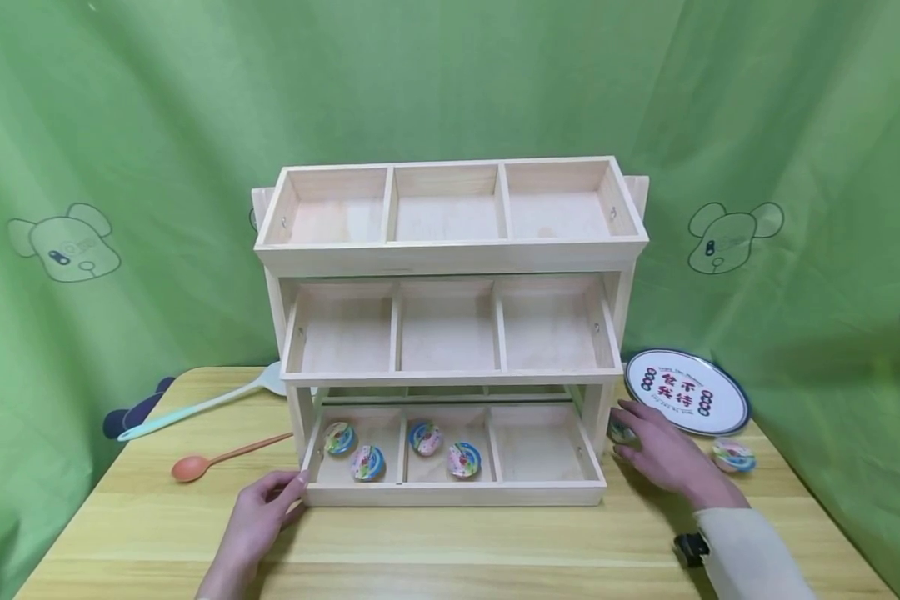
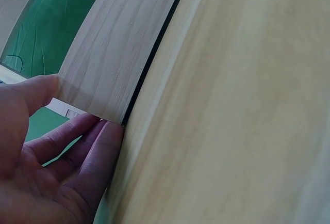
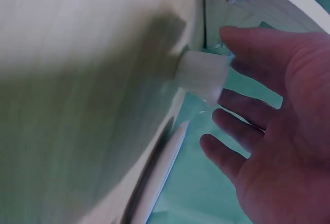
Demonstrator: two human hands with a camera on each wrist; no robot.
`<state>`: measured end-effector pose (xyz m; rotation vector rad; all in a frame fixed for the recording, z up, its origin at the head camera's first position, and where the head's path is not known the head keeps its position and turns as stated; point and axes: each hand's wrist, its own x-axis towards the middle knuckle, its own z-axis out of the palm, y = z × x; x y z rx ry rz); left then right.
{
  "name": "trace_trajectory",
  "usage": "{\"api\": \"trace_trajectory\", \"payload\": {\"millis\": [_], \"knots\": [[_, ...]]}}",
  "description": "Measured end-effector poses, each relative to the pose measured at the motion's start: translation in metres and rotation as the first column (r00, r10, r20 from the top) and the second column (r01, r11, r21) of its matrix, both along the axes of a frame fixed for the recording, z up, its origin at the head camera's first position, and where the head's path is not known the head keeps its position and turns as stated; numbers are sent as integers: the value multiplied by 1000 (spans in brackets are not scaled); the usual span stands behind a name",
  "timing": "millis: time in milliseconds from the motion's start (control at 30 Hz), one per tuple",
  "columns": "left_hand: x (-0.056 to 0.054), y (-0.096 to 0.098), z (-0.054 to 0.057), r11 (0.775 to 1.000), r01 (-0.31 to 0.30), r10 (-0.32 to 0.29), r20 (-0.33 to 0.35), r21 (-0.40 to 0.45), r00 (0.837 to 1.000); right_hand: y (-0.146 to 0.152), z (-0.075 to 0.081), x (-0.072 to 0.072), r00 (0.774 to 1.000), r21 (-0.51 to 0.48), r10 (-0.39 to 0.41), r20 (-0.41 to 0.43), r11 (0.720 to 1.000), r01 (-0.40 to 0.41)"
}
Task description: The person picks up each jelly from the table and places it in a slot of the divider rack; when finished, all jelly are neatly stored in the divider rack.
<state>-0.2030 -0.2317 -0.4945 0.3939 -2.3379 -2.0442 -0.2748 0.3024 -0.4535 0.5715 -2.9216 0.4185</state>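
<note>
A three-tier wooden rack (image 1: 450, 258) stands on the table, each tray split into three compartments. At the bottom tray's front left corner, my left hand (image 1: 261, 510) pinches the end of the front board (image 2: 118, 48), thumb at its upper edge and fingertips at its lower end. Two small jelly cups (image 1: 367, 462) with colourful lids lie in the bottom left compartment, and two jelly cups (image 1: 464, 459) in the bottom middle one. To the rack's right, my right hand (image 1: 663, 450) reaches around a standing jelly cup (image 3: 203, 75), its loosely spread fingertips right at the lid.
Another jelly cup (image 1: 733, 455) lies to the right of my right hand. Behind it a white oval plate (image 1: 686, 392) with a dark rim leans at the green curtain (image 1: 450, 83). On the left lie an orange spoon (image 1: 191, 467) and a pale turquoise long-handled utensil (image 1: 195, 414).
</note>
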Motion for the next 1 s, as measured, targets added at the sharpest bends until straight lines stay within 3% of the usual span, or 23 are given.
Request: {"api": "trace_trajectory", "payload": {"millis": [233, 433, 633, 1000], "knots": [[0, 2, 2, 1000, -16, 16, 12, -5, 1000, 4, -9, -6, 1000, 0, 15, -10, 1000, -15], [0, 1, 0, 1000, -12, 12, 12, -11, 1000, 4, -6, -8, 1000, 13, 22, -17, 1000, -22], [-1, -1, 0, 1000, -1, 1, 8, -20, 1000, 3, 4, 0, 999, -7, 1, 49, 1000, -1], [0, 0, 1, 1000, 1, -1, 11, -1, 1000, 4, 10, 15, 998, -23, -1, 64, 1000, 3]]}}
